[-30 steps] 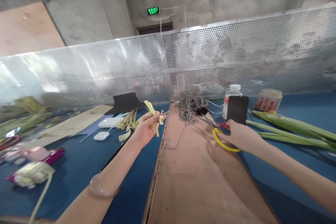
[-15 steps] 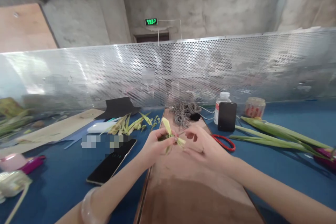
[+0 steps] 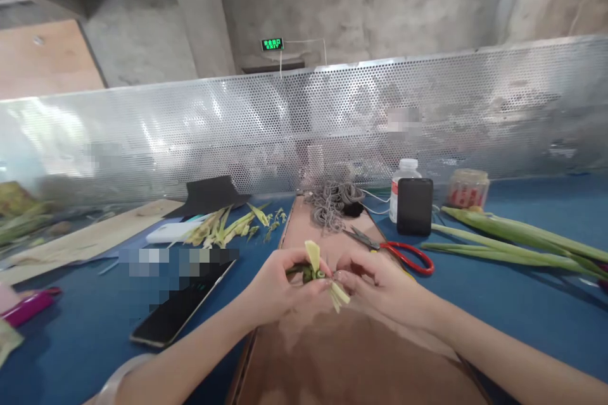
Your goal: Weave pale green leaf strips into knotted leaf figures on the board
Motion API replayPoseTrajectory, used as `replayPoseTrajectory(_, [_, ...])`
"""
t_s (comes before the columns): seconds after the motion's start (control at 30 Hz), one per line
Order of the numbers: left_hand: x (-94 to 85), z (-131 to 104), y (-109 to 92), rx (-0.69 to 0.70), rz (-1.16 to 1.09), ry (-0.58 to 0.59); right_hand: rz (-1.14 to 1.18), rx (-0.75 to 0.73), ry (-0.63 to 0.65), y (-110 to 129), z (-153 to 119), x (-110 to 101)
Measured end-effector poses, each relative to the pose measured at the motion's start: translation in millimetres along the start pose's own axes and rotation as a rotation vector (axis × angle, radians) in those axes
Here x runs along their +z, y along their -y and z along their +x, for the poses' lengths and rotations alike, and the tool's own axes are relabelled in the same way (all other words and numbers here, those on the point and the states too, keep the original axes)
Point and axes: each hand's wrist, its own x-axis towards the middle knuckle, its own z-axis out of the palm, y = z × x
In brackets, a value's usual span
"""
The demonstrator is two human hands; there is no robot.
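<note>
Over the brown board [image 3: 342, 354], my left hand [image 3: 278, 285] is closed around a small folded piece of green and pale yellow leaf strips [image 3: 313, 255]. One pale strip end points up from it, and others stick out below toward the right. My right hand [image 3: 384, 285] pinches at the right side of this leaf piece, its fingertips close to my left ones. What exactly lies between the right fingertips is too small to make out. Just beyond my right hand lie red-handled scissors [image 3: 411, 257] with their blades pointing left.
Grey cord [image 3: 332, 199] lies tangled at the board's far end. To the right are a white bottle [image 3: 406, 168], a black upright device [image 3: 415, 207], a jar [image 3: 468, 190] and long green leaves [image 3: 503, 231]. Leftward are a phone [image 3: 183, 307] and leaf scraps [image 3: 218, 228].
My right hand has come in to the leaf piece, its fingers now pinched together. Both hands sit slightly lower in view, and the scissor blades now show.
</note>
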Motion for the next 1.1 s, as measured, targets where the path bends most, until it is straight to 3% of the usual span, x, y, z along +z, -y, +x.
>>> replayPoseTrajectory(0.17, [-0.4, -2, -3, -0.022, -0.05, 0.018, -0.026, -0.034, -0.031, -3, -1, 2])
replayPoseTrajectory(0.37, [-0.9, -2, -5, -0.058, -0.242, 0.065, -0.254, -0.375, -0.186, 0, -3, -2])
replayPoseTrajectory(0.53, [2.0, 0, 1, -0.067, -0.48, 0.147, -0.387, -0.493, -0.215, 0, -7, -1])
replayPoseTrajectory(0.63, [4.3, 0, 2, -0.092, -0.585, 0.171, -0.41, -0.453, -0.209, -1, -10, 3])
replayPoseTrajectory(0.77, [6.2, -2, 1, -0.095, -0.536, 0.2, -0.454, -0.425, -0.236, 3, -12, 9])
replayPoseTrajectory(0.9, [7.0, -3, 2, -0.1, -0.53, 0.214, -0.373, -0.403, -0.256, 9, -13, 14])
replayPoseTrajectory(1.1, [9.2, -2, 4, -0.086, -0.593, 0.255, -0.213, -0.229, -0.251, -2, -11, 28])
